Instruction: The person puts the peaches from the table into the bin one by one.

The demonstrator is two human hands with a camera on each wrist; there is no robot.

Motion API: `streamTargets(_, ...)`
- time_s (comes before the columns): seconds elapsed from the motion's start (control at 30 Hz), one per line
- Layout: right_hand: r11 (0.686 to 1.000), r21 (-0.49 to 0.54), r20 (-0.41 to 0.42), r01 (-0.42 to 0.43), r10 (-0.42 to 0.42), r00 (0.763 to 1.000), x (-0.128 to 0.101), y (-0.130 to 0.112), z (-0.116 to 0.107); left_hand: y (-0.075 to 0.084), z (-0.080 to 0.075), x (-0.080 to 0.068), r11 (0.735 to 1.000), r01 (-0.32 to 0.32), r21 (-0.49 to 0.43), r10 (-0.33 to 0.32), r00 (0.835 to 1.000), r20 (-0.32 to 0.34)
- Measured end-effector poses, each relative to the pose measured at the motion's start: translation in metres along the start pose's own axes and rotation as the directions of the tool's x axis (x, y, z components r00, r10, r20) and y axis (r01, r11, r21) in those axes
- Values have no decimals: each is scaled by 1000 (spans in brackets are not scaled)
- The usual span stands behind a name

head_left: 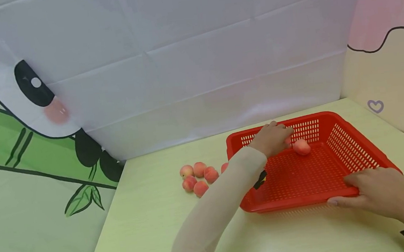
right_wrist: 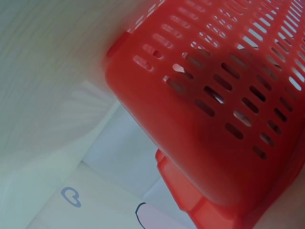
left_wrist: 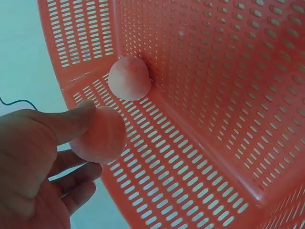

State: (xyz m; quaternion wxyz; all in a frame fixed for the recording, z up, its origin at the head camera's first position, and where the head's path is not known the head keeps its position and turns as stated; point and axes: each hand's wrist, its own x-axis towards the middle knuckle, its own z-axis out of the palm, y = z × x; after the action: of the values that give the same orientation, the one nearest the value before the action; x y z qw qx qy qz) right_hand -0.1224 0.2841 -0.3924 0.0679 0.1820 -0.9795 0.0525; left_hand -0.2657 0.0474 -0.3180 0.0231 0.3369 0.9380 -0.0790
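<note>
A red perforated plastic basket [head_left: 286, 205] stands on the table. My left hand [head_left: 272, 138] reaches over its left part, thumb and fingers pinching a peach [left_wrist: 106, 138] near the far wall. Another peach [head_left: 302, 147] lies in the basket against that wall, just beyond the held one. At the near right corner my right hand [head_left: 385, 193] grips the basket's rim, thumb outside and fingers over the edge. The right wrist view shows mostly the outer wall of the basket [right_wrist: 157, 114], with part of that hand at the lower right edge.
Several peaches [head_left: 199, 169] lie together on the pale table [head_left: 142, 229], left of the basket; my left sleeve [head_left: 217, 205] partly hides that group. A printed cloth backdrop [head_left: 182, 71] rises behind the table, and another printed panel [head_left: 395, 83] stands along the right.
</note>
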Motion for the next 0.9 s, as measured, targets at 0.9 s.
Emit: streamTargets(0.9, 1000, 5, 3, -6, 6, 1000, 0, 1, 2, 4, 20, 14, 997, 71, 2, -71, 993, 92)
